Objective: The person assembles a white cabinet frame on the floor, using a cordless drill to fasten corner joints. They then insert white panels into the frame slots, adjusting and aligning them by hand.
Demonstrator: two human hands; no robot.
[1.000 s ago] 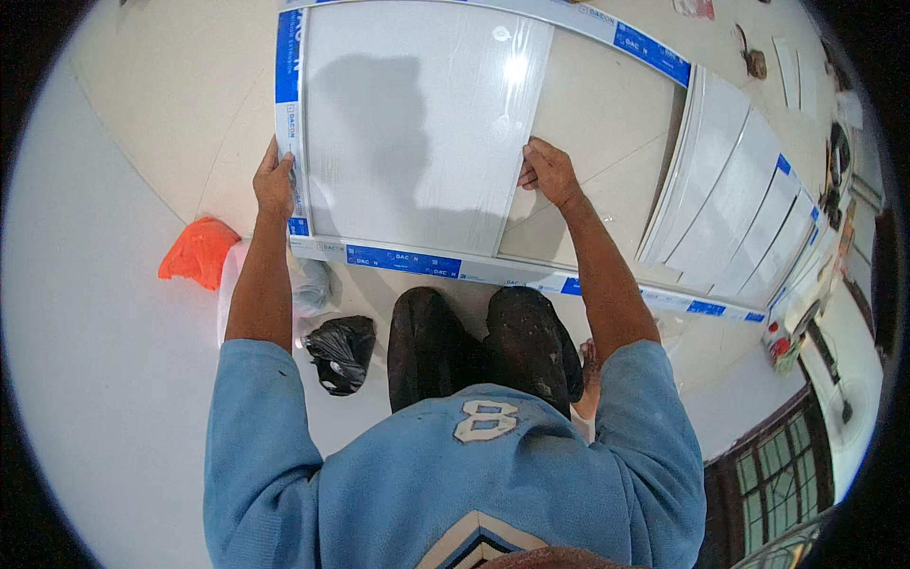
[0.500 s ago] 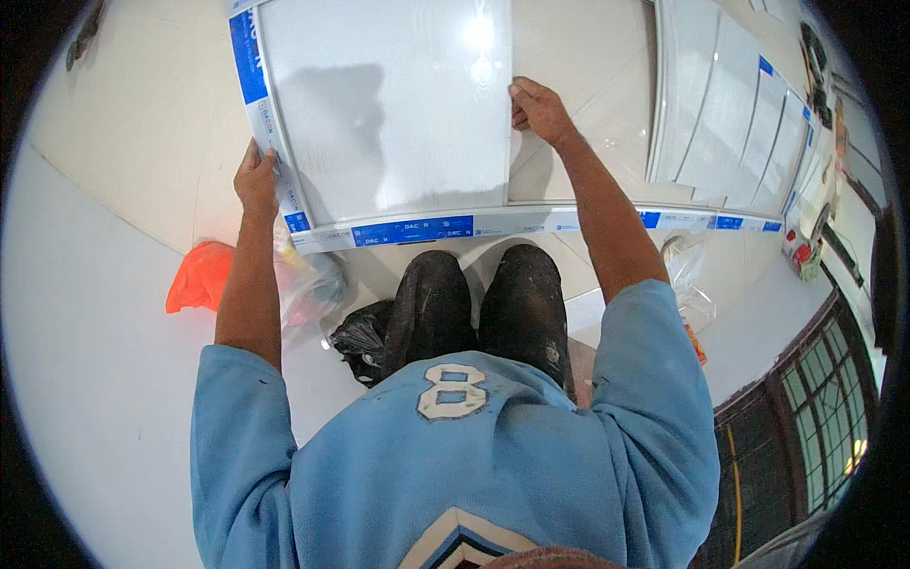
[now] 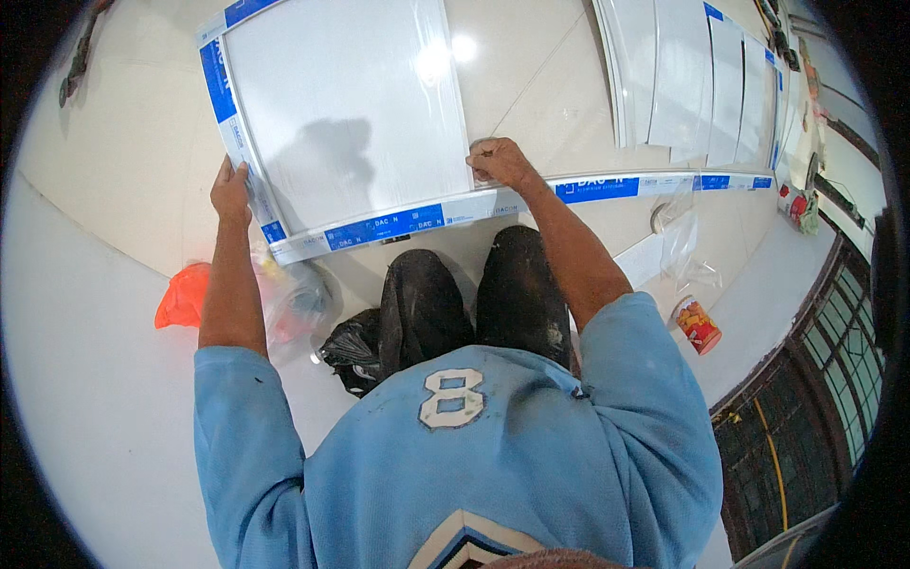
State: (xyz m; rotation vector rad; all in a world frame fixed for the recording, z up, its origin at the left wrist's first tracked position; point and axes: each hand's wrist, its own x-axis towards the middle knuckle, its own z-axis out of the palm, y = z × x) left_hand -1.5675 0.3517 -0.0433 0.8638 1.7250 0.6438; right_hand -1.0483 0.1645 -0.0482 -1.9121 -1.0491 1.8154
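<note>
Just below the left hand [image 3: 230,192] and right hand [image 3: 499,163] runs the frame [image 3: 384,227]. The left pinches its side. The right curls at a white panel's [image 3: 351,90] edge; I can't tell if it grips. Between them, that panel seems in; farther right, the frame looks unfilled, then white sheets [image 3: 682,85].

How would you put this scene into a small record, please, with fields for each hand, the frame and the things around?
Left hand: at the left side of the frame, thumb against it
Right hand: fingers curled, at the right edge of the white panel, near its lower corner
Frame covering: blue-and-white strips
White panel place: inside the frame's left end
Farther right: overlapping white pieces
Left side: orange bag, clear bag, black bag
Right side: orange container
</note>
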